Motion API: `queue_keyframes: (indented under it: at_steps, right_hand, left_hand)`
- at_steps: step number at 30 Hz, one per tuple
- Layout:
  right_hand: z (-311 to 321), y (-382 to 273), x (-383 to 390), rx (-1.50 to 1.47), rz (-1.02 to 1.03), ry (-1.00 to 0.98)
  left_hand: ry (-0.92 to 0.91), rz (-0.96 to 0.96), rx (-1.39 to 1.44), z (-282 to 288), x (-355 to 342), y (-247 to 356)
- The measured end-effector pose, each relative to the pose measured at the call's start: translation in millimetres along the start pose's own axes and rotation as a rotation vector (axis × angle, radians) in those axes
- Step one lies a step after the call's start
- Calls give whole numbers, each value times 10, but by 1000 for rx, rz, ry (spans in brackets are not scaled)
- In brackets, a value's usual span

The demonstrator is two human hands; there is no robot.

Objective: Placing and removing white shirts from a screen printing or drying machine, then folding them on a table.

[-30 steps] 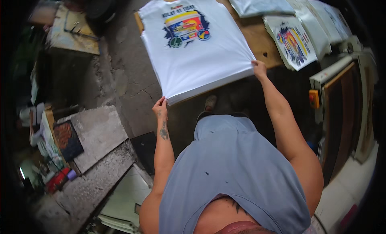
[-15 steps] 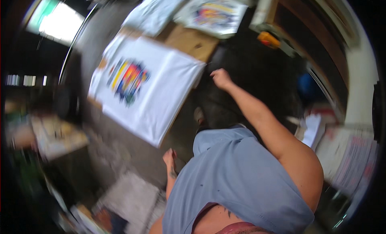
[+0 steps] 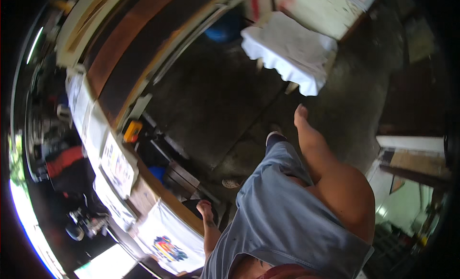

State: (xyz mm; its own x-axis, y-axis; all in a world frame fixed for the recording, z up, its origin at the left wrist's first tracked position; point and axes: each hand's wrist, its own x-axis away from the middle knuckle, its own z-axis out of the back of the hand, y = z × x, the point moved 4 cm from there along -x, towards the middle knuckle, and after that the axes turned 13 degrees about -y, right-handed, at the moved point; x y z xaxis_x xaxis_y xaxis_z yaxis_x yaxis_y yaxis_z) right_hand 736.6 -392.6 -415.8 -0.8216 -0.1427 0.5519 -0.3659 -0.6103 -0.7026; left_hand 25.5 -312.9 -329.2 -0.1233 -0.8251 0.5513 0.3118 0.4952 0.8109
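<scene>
My left hand (image 3: 205, 210) hangs beside the long table, its fingers loosely bent and nothing visible in them. Nearest to it is a white cloth (image 3: 191, 238) with a colourful print, laid over the tabletop at the lower left. My right hand (image 3: 301, 115) is out in front over the dark floor, fingers loosely extended and seemingly bare. Just beyond it stands a low bench or table draped with a grey-and-white cloth (image 3: 299, 44) with a wavy edge. The hand and this cloth appear apart.
Another printed white sheet (image 3: 117, 166) lies farther along the table, near a yellow-orange object (image 3: 132, 131). Large framed brown panels (image 3: 129, 44) lean on the left. A blue round object (image 3: 224, 29) sits at the back. Shelving with a wooden board (image 3: 417, 161) stands right.
My view has swung to the right. The printed cloths have shifted to the lower left, and the draped bench has come into view. Both hands still appear to hold nothing.
</scene>
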Motion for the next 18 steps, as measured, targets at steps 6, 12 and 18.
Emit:
queue_keyframes:
  at_steps: [6, 12, 18]
  right_hand:
    - [1547, -537, -1180, -868, 14, 32]
    - [1419, -712, -862, -695, -190, -565]
    - [1206, -1024, -84, -1048, 183, -676]
  left_hand:
    - [-389, 61, 66, -1931, -1265, 1569]
    - [-848, -58, -337, -4546, -1054, 3234]
    - [-1165, -914, -789, -6393, -736, 3651]
